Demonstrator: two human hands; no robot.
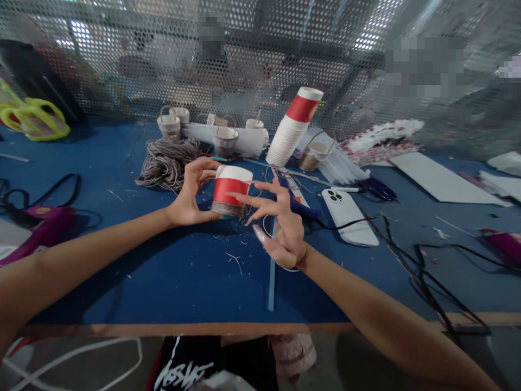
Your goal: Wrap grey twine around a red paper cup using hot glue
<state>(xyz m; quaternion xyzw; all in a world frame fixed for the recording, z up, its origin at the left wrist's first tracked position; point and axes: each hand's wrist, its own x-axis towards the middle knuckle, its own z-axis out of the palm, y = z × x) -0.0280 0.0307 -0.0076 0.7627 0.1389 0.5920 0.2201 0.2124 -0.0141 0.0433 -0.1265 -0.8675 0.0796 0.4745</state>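
Note:
A red and white paper cup (231, 190) with grey-brown cord wound round its lower end is held a little above the blue table. My left hand (196, 193) grips it from the left, thumb beneath and fingers behind the upper part. At the cup's right side is my right hand (280, 222), its fingers spread and the fingertips close to the cup's red side. A thin loop of cord shows near the right thumb. Behind my left hand lies a bundle of grey-brown cord (166, 164). A clear glue stick (272, 282) lies below my right hand.
Small cord-wrapped baskets (226, 142) and a tilted stack of paper cups (288, 136) stand at the back. A white phone (350, 217) and black cables lie to the right. At the left are a magenta glue gun (44, 228) and yellow-handled scissors (35, 119).

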